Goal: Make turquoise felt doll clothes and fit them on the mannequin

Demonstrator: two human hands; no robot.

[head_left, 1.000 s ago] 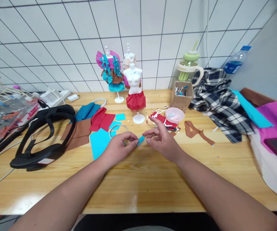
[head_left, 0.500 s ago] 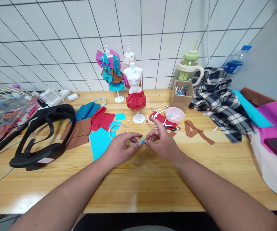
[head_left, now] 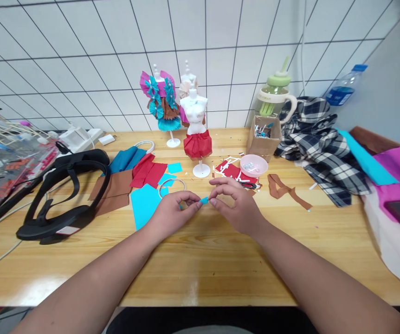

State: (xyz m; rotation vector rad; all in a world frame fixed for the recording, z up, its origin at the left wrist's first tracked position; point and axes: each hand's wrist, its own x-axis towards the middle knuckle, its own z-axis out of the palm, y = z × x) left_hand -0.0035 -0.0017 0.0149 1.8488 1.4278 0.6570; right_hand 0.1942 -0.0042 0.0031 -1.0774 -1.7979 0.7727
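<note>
Over the middle of the wooden table (head_left: 200,260), my left hand (head_left: 172,211) and my right hand (head_left: 236,204) both pinch a small folded turquoise paper piece (head_left: 204,200) between their fingertips. The left holds its left end, the right its right end. Just behind my left hand lie a larger turquoise paper sheet (head_left: 144,206) and a thin white ring (head_left: 172,184). Small black scissors (head_left: 247,185) rest on red paper behind my right hand.
A white mannequin with a red skirt (head_left: 196,134) and a dressed one (head_left: 160,104) stand at the back. Brown and red paper sheets (head_left: 126,181), a black headset (head_left: 64,195), a pink bowl (head_left: 253,165), a cardboard box (head_left: 264,137), plaid cloth (head_left: 318,144) and a green cup (head_left: 274,95) surround me.
My right hand went from open fingers beside the turquoise piece to a pinch on its right end. The left hand kept its hold and barely moved.
</note>
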